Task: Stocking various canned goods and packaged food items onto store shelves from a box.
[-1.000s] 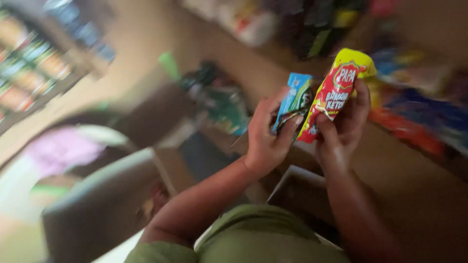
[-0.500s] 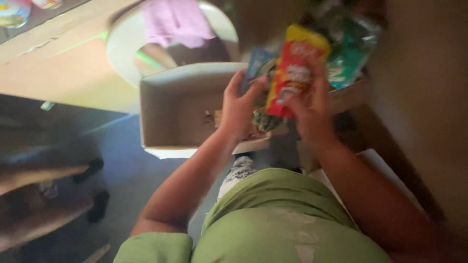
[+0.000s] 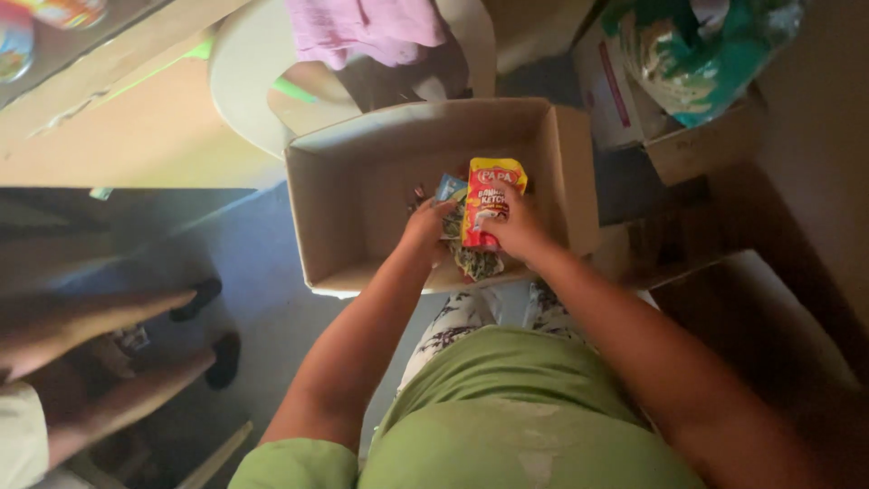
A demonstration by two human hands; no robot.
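Cardboard box (image 3: 362, 190), open-topped and tan, occupies upper centre of the frame. Inside it, right hand (image 3: 518, 231) grips a red-and-yellow sauce pouch (image 3: 489, 204), held upright. Left hand (image 3: 425, 234) clasps a smaller blue packet (image 3: 448, 188) just left of the pouch, touching it.

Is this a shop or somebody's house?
Probably a small shop's stockroom: the hands lower snack and sauce packets into an open cardboard box, beside another box and a wooden counter.
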